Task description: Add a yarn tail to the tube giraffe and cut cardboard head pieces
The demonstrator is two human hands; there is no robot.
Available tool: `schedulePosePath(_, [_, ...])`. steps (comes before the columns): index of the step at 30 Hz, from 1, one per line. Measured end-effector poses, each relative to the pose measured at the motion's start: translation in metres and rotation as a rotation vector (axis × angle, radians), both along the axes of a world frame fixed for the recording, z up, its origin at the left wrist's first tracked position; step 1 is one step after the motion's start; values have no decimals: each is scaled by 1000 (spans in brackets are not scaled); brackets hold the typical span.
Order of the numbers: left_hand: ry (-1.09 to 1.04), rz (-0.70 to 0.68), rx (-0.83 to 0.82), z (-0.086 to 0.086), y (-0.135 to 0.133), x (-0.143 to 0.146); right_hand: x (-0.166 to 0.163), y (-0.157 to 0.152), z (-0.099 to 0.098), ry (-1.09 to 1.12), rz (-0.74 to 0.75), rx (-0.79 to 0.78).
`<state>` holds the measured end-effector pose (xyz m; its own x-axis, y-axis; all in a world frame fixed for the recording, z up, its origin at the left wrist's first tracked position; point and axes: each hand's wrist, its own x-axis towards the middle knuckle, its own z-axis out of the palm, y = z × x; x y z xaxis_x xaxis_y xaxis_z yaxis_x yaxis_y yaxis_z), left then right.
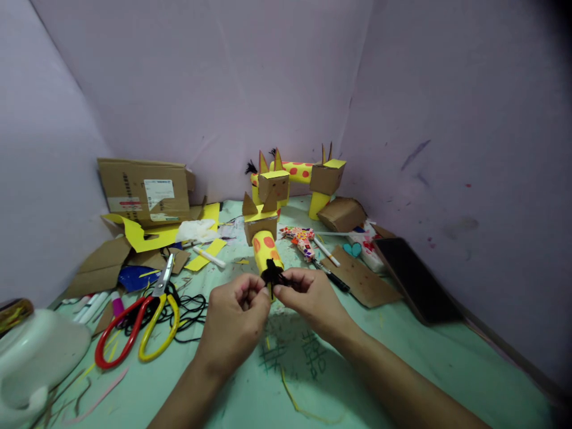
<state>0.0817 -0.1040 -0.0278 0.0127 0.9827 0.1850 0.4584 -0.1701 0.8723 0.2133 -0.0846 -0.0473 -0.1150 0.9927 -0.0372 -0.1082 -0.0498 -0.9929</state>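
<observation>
Both hands meet at the near end of a yellow paper tube animal (267,247) with orange spots and a cardboard head with two ears. A tuft of black yarn (273,274) sits at that end. My left hand (236,316) pinches the left side of the tuft between thumb and finger. My right hand (315,301) pinches strands on its right side. Behind stand two similar cardboard animals: one facing forward (274,186), the other (328,176) turned right, both with black yarn tails.
Red-and-yellow-handled scissors (149,319) lie left on loose black yarn (190,307). A white mug (40,351) is at the near left. Cardboard (143,190), yellow paper (143,238) and markers lie behind. To the right are a glue gun (301,238), a black pen (335,280) and a phone (415,280).
</observation>
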Motion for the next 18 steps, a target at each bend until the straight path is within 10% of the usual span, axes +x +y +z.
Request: schedulePosePath(18, [-49,-42,-4,-2,3,-2,0,0,-3,-46,41,87])
